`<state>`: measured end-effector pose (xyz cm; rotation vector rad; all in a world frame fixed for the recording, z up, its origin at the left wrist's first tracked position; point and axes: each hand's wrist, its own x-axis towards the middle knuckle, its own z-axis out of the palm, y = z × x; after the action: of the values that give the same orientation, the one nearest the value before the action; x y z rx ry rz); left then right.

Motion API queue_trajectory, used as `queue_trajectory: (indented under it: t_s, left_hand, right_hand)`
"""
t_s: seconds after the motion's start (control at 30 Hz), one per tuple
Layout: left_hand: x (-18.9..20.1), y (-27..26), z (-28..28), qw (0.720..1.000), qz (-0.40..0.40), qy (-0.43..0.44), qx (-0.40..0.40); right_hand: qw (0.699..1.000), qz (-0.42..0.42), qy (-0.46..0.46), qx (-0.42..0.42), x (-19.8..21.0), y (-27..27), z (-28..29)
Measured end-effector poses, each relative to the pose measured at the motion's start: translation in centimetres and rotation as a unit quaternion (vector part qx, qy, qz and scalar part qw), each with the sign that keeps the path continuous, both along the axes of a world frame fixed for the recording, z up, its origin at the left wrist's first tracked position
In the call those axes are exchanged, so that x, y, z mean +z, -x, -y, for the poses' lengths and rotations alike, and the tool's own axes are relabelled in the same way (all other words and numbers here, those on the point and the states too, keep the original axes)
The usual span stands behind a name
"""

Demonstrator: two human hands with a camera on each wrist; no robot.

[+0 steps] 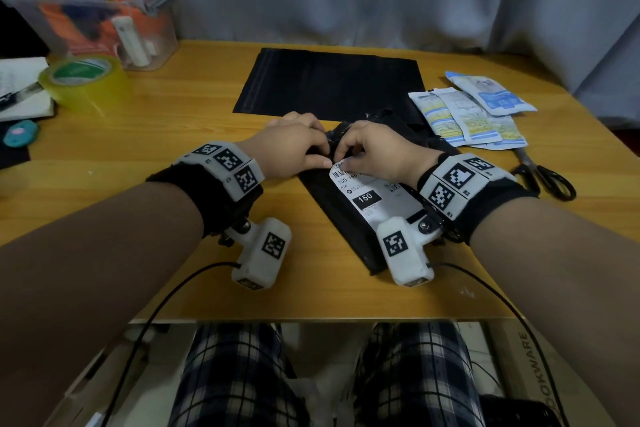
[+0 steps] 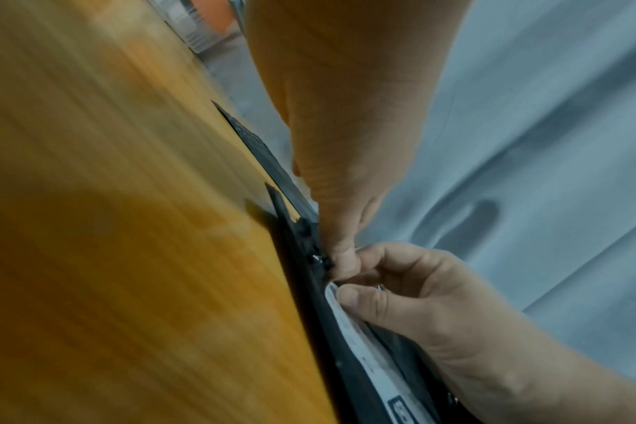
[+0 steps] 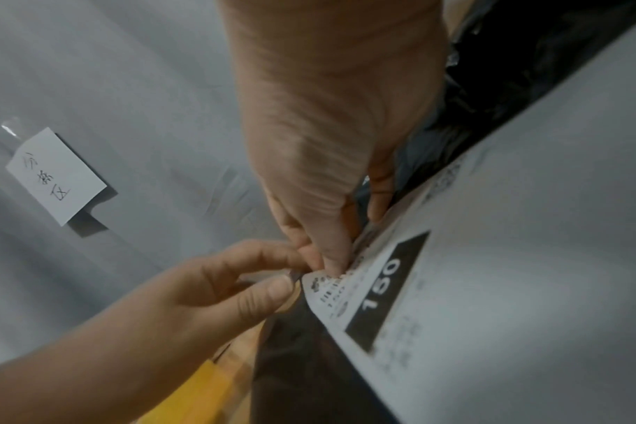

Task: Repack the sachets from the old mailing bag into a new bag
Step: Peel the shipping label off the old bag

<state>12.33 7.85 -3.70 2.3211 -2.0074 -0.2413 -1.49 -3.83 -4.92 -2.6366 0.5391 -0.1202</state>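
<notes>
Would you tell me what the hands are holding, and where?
Both hands, left and right, pinch the old black mailing bag at its far end, beside the label's corner.

**Count of things on the table**

Two hands: the left hand (image 1: 294, 146) and the right hand (image 1: 374, 149), fingertips meeting over one spot.

Two black mailing bags: the old mailing bag (image 1: 336, 218), one, lying under the fingers, and the new bag (image 1: 329, 83), one, flat beyond the fingertips.

One white shipping label (image 1: 370, 194) on the old mailing bag, its corner at the fingertips.

Sachets (image 1: 474, 111): about five in an overlapping pile to the right of the right hand's fingers; the exact number is unclear because they overlap.

One pair of scissors (image 1: 543, 173) right of the right hand.

One roll of tape (image 1: 83, 80) and one clear storage box (image 1: 100, 21), both well left of the left hand's fingers.
</notes>
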Motion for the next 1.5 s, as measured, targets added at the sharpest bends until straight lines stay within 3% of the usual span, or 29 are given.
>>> queue_trajectory:
  t_s: [0.07, 0.13, 0.27, 0.4, 0.57, 0.8, 0.93, 1.23, 1.5]
  left_hand:
    - [0.1, 0.2, 0.1, 0.999, -0.048, 0.01, -0.024]
    - [0.0, 0.1, 0.3, 0.996, -0.07, -0.036, -0.046]
    - [-0.3, -0.7, 0.6, 0.982, -0.004, -0.186, -0.044]
    - [-0.3, -0.6, 0.8, 0.97, 0.059, -0.232, -0.034]
    - [-0.2, -0.4, 0.5, 0.973, 0.06, -0.223, -0.018]
    - [-0.3, 0.0, 0.6, 0.99, -0.002, -0.139, -0.014]
    - [-0.1, 0.3, 1.2, 0.994, 0.006, -0.105, -0.026]
    - [0.0, -0.7, 1.4, 0.977, 0.008, -0.211, -0.004]
    - [0.2, -0.2, 1.0, 0.977, 0.027, -0.211, 0.023]
  right_hand:
    - [1.0, 0.001, -0.002, 0.003, -0.2, -0.1, -0.2]
    - [1.0, 0.005, -0.003, 0.004, -0.3, -0.2, -0.3]
    - [0.999, 0.03, -0.012, -0.01, -0.5, 0.0, -0.4]
    - [0.999, 0.02, 0.035, 0.028, -0.1, 0.2, -0.5]
    - [0.997, -0.006, 0.074, 0.038, 0.7, 0.3, -0.4]
    - [0.999, 0.01, -0.032, -0.001, 0.7, 1.6, -0.6]
    - [0.999, -0.026, 0.023, 0.011, 0.7, 1.1, -0.4]
    - [0.994, -0.085, 0.061, 0.028, 2.0, 0.5, -0.7]
    - [0.994, -0.022, 0.104, 0.035, 1.2, 0.2, -0.7]
